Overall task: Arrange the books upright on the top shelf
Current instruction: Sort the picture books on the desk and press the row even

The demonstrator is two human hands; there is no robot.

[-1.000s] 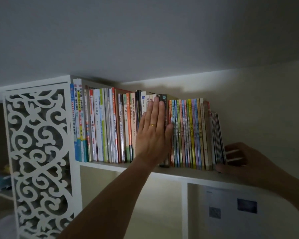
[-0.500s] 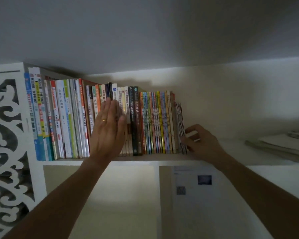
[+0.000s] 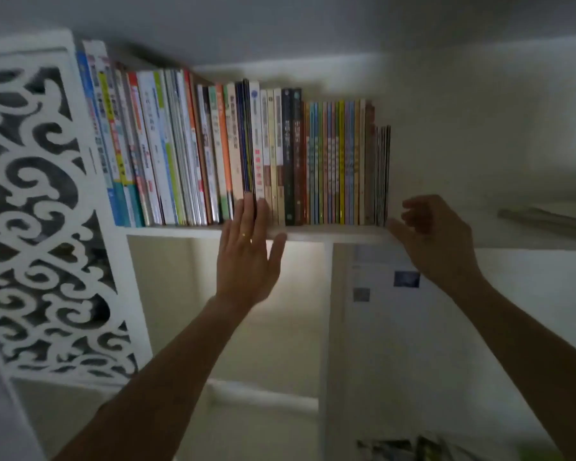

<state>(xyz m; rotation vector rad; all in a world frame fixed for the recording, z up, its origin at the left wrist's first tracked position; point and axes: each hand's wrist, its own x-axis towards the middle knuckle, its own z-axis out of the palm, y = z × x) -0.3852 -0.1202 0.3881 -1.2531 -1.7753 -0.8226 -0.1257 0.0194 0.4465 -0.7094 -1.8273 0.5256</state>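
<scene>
From the head view: standing spine-out, long axes vertical, on the top shelf [image 3: 313,235], books [image 3: 240,154] directly above left hand [image 3: 246,257], fingers straight, touching lower spines; right hand [image 3: 436,237], loosely curled, empty, nearest the row's free end.

No text can be read. Printed characters are carried on the spines of the books [image 3: 233,154] standing on the top shelf [image 3: 313,232], but they are blurred and too small to be made out. Two small dark printed patches [image 3: 406,279] are seen on a white sheet below the shelf, at 5 o'clock from the books; their content cannot be resolved.
</scene>
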